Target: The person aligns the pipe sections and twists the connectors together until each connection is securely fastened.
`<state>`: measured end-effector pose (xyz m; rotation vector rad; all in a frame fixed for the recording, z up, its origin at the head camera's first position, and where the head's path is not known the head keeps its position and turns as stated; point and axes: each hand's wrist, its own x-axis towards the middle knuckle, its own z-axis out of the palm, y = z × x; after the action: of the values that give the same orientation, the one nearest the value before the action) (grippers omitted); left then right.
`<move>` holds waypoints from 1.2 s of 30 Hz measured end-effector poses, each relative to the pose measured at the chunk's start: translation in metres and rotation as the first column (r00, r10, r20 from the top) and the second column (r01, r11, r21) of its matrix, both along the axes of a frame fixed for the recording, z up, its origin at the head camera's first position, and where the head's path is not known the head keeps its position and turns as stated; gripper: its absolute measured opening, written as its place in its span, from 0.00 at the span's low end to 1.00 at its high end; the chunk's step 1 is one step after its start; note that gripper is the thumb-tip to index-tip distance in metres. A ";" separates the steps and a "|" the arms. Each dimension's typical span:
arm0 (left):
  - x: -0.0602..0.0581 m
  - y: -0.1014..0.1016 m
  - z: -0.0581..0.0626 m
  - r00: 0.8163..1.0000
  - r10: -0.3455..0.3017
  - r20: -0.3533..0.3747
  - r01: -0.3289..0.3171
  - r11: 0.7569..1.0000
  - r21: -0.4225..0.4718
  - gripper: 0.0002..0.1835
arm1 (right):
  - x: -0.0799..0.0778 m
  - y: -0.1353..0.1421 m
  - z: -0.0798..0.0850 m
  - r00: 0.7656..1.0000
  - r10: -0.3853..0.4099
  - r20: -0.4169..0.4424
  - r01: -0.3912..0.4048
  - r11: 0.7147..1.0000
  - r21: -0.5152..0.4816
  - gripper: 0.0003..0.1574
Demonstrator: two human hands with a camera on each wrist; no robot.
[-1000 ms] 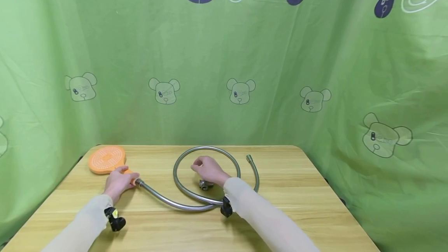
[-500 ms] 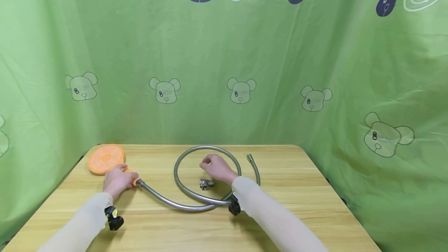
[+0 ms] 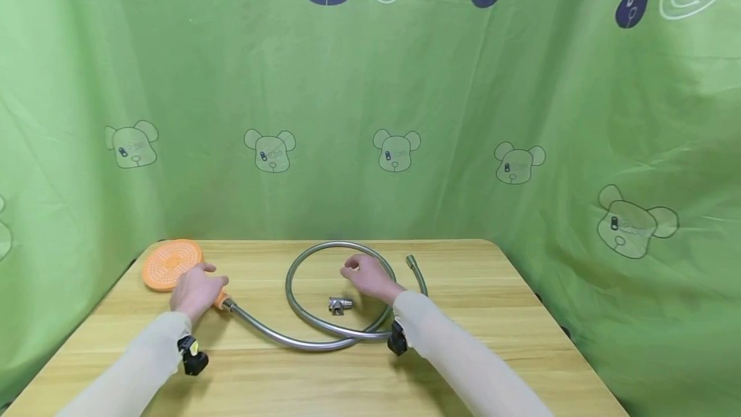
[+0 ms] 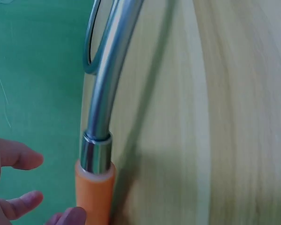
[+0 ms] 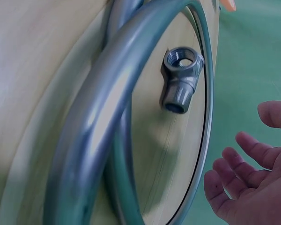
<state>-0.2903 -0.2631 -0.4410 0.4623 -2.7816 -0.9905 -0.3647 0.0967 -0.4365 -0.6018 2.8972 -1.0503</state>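
At the table's far left lies an orange shower head (image 3: 172, 262), perforated face up. My left hand (image 3: 195, 289) is over its handle, fingers loosely spread; in the left wrist view a fingertip (image 4: 75, 216) overlaps the orange handle (image 4: 93, 194). A silver shower hose (image 3: 278, 336) runs from the handle and loops across the middle. Inside the loop sits a small chrome tee fitting (image 3: 338, 304), its threaded opening (image 5: 183, 60) showing in the right wrist view. My right hand (image 3: 373, 277) hovers up and right of the fitting, fingers relaxed and holding nothing.
The hose's free end, with a metal connector (image 3: 410, 261), points toward the back edge of the wooden table (image 3: 492, 340). A green printed curtain (image 3: 347, 198) surrounds the table at the back and sides.
My right hand has moved right, away from the tee fitting, which now shows fully. My left hand's fingers have lifted from the shower head's handle. Hose and fitting stay in place.
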 end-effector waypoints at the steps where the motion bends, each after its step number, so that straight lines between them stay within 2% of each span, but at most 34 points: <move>1: 0.000 0.003 0.001 1.000 -0.007 -0.006 0.007 1.000 -0.004 0.31 | -0.001 0.002 0.000 1.000 -0.004 -0.004 0.004 1.000 0.000 0.23; 7: -0.003 0.024 0.011 0.997 -0.075 -0.032 0.075 0.997 -0.003 0.27 | -0.006 0.016 -0.001 1.000 -0.025 -0.003 0.025 1.000 0.003 0.25; 17: -0.015 0.070 0.017 0.974 -0.210 -0.089 0.219 0.970 0.106 0.24 | -0.010 0.044 -0.001 0.996 -0.085 0.006 0.085 0.996 -0.011 0.26; 23: -0.022 0.090 0.018 0.951 -0.285 -0.120 0.299 0.947 0.116 0.23 | -0.013 0.059 -0.003 0.992 -0.123 -0.013 0.123 0.992 -0.022 0.22; 27: -0.027 0.099 0.016 0.935 -0.326 -0.141 0.344 0.930 0.127 0.23 | -0.017 0.067 -0.004 0.990 -0.139 0.004 0.139 0.990 -0.037 0.20; 30: -0.030 0.106 0.014 0.924 -0.351 -0.153 0.373 0.914 0.158 0.22 | -0.018 0.072 -0.006 0.988 -0.157 -0.002 0.157 0.987 -0.031 0.23; 36: -0.036 0.120 0.011 0.904 -0.412 -0.116 0.427 0.880 0.207 0.26 | -0.019 0.084 -0.008 0.985 -0.170 -0.038 0.170 0.985 -0.003 0.26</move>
<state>-0.3262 -0.1431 -0.4296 -0.1680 -2.7736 -1.3936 -0.3837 0.1808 -0.4448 -0.3832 3.0270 -1.0668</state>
